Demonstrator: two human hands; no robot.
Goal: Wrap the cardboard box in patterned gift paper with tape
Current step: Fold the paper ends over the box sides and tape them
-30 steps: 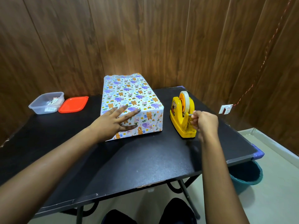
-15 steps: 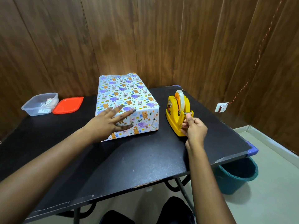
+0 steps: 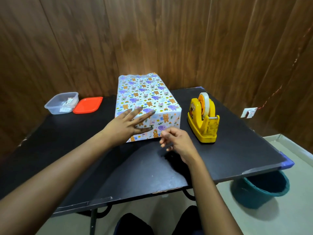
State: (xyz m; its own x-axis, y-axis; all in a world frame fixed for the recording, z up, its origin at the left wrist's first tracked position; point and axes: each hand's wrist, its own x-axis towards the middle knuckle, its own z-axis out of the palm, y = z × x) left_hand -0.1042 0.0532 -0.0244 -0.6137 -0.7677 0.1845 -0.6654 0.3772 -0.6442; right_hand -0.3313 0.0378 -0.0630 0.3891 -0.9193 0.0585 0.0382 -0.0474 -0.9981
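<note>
- Leaving the yellow tape dispenser (image 3: 203, 119), where it was working at the cutter, the right hand (image 3: 176, 141) is now closing in on the near end of the wrapped box (image 3: 149, 99).
- Its fingers are curling with the thumb meeting the forefinger; I cannot tell whether they are pinching a clear strip.
- Staying as before, the left hand (image 3: 125, 128) is lying flat with straight fingers, pressing the paper at the box's near top edge.
- Sitting mid-worktop (image 3: 135, 167), the box is showing only patterned paper; taping this end fold is probably coming next.
</note>
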